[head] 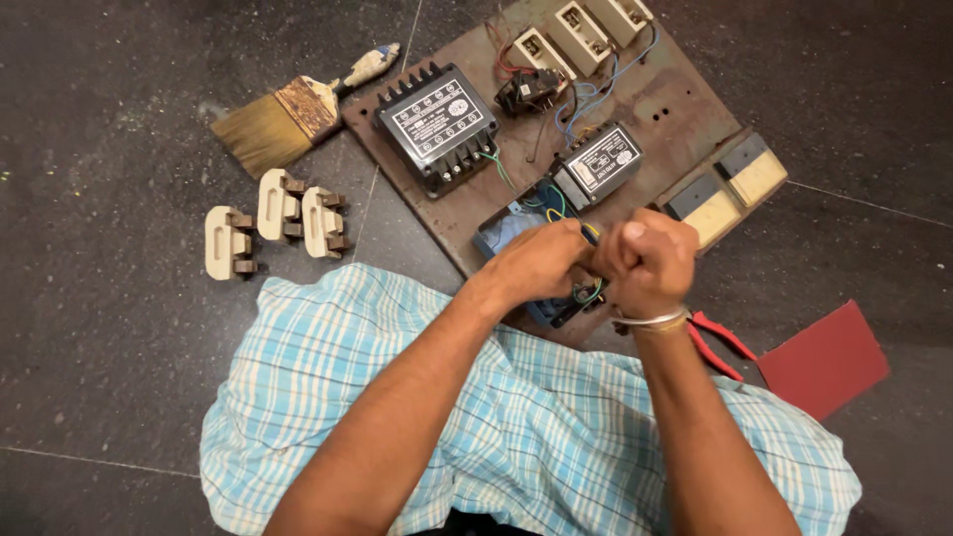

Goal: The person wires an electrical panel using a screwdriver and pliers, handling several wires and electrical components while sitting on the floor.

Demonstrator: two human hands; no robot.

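Observation:
My left hand [536,266] and my right hand [645,263] are closed together over the near edge of a brown wooden board [675,99]. Thin green, yellow and blue wires [594,291] run out from between the fingers of both hands. Under the hands lies a blue box-shaped part [499,228], mostly hidden. A metal bangle [650,321] circles my right wrist. Just beyond the hands sits a small black transformer-like unit [597,165], and a larger black one [437,124] stands further left on the board.
Cream fuse holders [581,35] line the board's far edge; two switch blocks [730,184] sit at its right. On the dark floor lie a paintbrush [288,114], three cream fuse carriers [273,223], red-handled pliers [720,342] and a red card [824,359]. Blue checked cloth [536,427] covers my lap.

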